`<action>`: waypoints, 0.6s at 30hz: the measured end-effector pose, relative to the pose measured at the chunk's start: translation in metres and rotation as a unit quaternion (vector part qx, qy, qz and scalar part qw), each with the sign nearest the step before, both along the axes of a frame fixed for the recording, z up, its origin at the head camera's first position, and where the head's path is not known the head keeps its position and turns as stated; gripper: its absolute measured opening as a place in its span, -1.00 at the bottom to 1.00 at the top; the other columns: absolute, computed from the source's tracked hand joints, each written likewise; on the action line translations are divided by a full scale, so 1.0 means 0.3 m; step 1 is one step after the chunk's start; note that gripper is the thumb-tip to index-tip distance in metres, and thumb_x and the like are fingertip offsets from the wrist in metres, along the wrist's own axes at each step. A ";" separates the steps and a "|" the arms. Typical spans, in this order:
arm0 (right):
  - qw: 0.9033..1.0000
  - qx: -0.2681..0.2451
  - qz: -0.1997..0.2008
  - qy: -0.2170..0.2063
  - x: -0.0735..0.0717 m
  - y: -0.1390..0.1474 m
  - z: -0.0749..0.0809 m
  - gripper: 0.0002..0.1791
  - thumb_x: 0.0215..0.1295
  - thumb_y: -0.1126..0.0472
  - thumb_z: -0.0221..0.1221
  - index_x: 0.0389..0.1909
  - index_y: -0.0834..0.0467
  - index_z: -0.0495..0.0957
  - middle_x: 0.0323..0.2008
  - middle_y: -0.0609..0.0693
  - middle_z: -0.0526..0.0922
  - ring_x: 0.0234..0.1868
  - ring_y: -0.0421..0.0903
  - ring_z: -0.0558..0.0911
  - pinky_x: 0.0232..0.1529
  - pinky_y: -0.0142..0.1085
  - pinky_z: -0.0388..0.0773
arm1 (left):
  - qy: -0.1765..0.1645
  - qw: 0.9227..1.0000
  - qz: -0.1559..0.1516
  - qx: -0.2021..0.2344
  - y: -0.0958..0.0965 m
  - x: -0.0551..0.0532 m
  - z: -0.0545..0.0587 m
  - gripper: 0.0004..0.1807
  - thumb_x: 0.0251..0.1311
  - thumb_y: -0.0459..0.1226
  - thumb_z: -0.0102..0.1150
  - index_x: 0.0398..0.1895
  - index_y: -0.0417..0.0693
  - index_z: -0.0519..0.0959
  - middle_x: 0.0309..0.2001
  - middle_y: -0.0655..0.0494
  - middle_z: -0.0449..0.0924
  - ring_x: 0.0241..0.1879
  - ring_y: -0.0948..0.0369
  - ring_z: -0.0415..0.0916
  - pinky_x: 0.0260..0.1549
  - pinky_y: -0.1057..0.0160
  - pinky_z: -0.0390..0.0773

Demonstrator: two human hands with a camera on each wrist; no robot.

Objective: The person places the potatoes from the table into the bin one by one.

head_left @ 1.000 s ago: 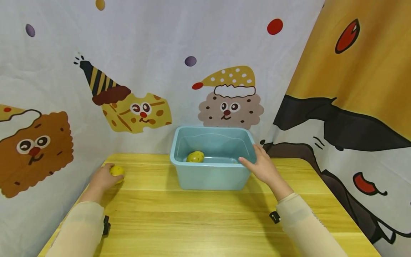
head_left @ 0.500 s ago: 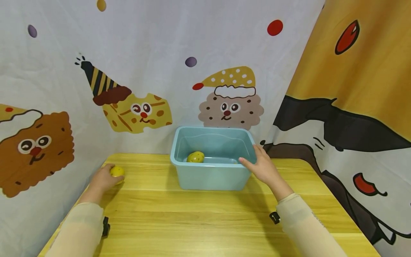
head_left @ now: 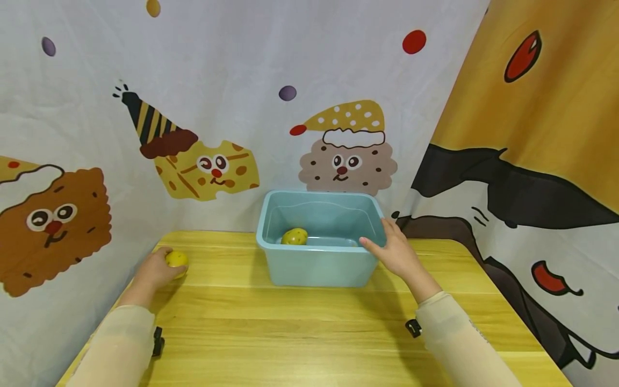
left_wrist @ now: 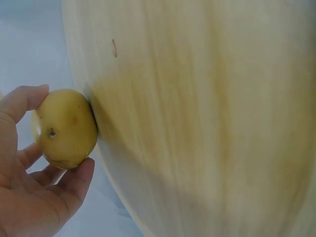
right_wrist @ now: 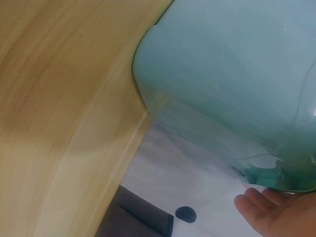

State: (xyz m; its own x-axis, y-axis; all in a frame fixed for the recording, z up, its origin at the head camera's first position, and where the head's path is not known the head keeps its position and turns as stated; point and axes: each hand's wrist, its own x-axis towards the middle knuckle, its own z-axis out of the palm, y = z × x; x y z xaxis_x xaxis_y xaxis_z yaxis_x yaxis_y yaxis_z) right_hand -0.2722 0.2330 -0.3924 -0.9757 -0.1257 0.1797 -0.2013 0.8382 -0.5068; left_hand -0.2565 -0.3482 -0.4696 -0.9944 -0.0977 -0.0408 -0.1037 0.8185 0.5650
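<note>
At the table's left edge my left hand (head_left: 156,269) grips a yellow potato (head_left: 177,260) between thumb and fingers. In the left wrist view that potato (left_wrist: 66,128) shows a small dark dimple and touches or nearly touches the wood. A light blue plastic bin (head_left: 319,266) stands upright at the back middle of the table. Inside it, on the left, lies another yellow potato (head_left: 294,236) with dark specks. My right hand (head_left: 398,252) holds the bin's right front corner, thumb over the rim and fingers along the outer side. The right wrist view shows its fingertips (right_wrist: 252,200) by the rim.
The wooden table (head_left: 271,333) reaches back to a pale curtain (head_left: 217,64) printed with cartoon figures. A yellow and black printed curtain (head_left: 541,118) hangs along the right side. Black wrist straps or mounts show at both sleeves.
</note>
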 end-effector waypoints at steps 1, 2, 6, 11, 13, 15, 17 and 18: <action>1.000 0.000 0.000 0.000 0.000 0.000 0.000 0.21 0.26 -0.53 0.00 0.59 0.26 -0.15 0.56 0.32 -0.10 0.49 0.40 0.06 0.30 0.40 0.11 | -0.002 1.000 0.000 -0.001 0.001 0.001 0.003 -0.05 0.23 -0.08 0.29 0.41 -0.57 0.07 0.25 -0.66 0.17 0.16 -0.49 0.23 0.08 -0.38 0.35; 1.000 -0.001 0.000 -0.001 0.000 0.000 0.001 0.21 0.26 -0.53 0.00 0.59 0.25 -0.15 0.56 0.31 -0.10 0.49 0.40 0.06 0.30 0.40 0.11 | -0.004 1.000 0.000 -0.002 0.002 0.002 0.005 -0.05 0.23 -0.08 0.29 0.41 -0.57 0.07 0.26 -0.65 0.17 0.17 -0.49 0.23 0.08 -0.38 0.35; 1.000 -0.002 0.001 -0.003 -0.002 0.001 0.001 0.21 0.26 -0.53 -0.01 0.59 0.25 -0.15 0.56 0.30 -0.11 0.49 0.39 0.05 0.30 0.41 0.10 | -0.009 1.000 0.001 -0.004 0.004 0.003 0.010 -0.06 0.23 -0.07 0.28 0.41 -0.56 0.09 0.27 -0.65 0.17 0.18 -0.49 0.22 0.09 -0.38 0.34; 1.000 0.000 0.000 -0.003 -0.002 0.002 0.001 0.21 0.26 -0.54 -0.01 0.59 0.25 -0.15 0.56 0.30 -0.10 0.49 0.40 0.06 0.29 0.42 0.11 | -0.010 1.000 0.001 0.002 0.004 0.005 0.008 -0.08 0.23 -0.08 0.28 0.41 -0.54 0.11 0.26 -0.63 0.20 0.17 -0.48 0.25 0.08 -0.37 0.35; 1.000 0.000 0.000 -0.004 -0.002 0.002 0.001 0.21 0.26 -0.54 -0.01 0.59 0.25 -0.15 0.56 0.30 -0.10 0.49 0.40 0.06 0.29 0.42 0.11 | -0.008 1.000 -0.001 0.004 0.004 0.007 0.007 -0.10 0.23 -0.08 0.28 0.40 -0.53 0.12 0.26 -0.62 0.22 0.17 -0.47 0.26 0.07 -0.37 0.36; 1.000 0.000 -0.001 -0.004 -0.002 0.002 0.001 0.21 0.25 -0.54 -0.01 0.59 0.25 -0.15 0.56 0.29 -0.10 0.49 0.40 0.06 0.29 0.42 0.11 | -0.009 1.000 -0.002 0.006 0.005 0.009 0.007 -0.10 0.24 -0.08 0.28 0.40 -0.52 0.13 0.25 -0.62 0.24 0.16 -0.47 0.27 0.07 -0.36 0.37; 1.000 0.001 -0.001 -0.005 -0.002 0.003 0.001 0.21 0.25 -0.54 -0.02 0.59 0.25 -0.16 0.56 0.30 -0.10 0.49 0.40 0.05 0.29 0.42 0.11 | -0.011 1.000 -0.005 0.009 0.005 0.011 0.009 -0.11 0.24 -0.07 0.28 0.40 -0.52 0.13 0.26 -0.62 0.24 0.16 -0.47 0.27 0.06 -0.36 0.37; 1.000 0.001 -0.002 -0.006 -0.001 0.004 0.001 0.22 0.25 -0.54 -0.02 0.60 0.24 -0.16 0.56 0.29 -0.11 0.49 0.40 0.04 0.30 0.42 0.10 | -0.014 1.000 -0.006 0.011 0.005 0.011 0.009 -0.11 0.25 -0.07 0.27 0.40 -0.52 0.13 0.26 -0.63 0.22 0.17 -0.48 0.26 0.06 -0.37 0.37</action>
State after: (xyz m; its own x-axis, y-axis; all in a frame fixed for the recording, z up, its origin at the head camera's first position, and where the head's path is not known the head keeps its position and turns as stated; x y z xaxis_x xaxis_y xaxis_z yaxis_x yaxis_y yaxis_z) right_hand -0.2726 0.2340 -0.3922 -0.9784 -0.1223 0.1668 -0.1916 0.8397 -0.5082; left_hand -0.2532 -0.3467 -0.4669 -0.9940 -0.0843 -0.0699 -0.1093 0.8071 0.5802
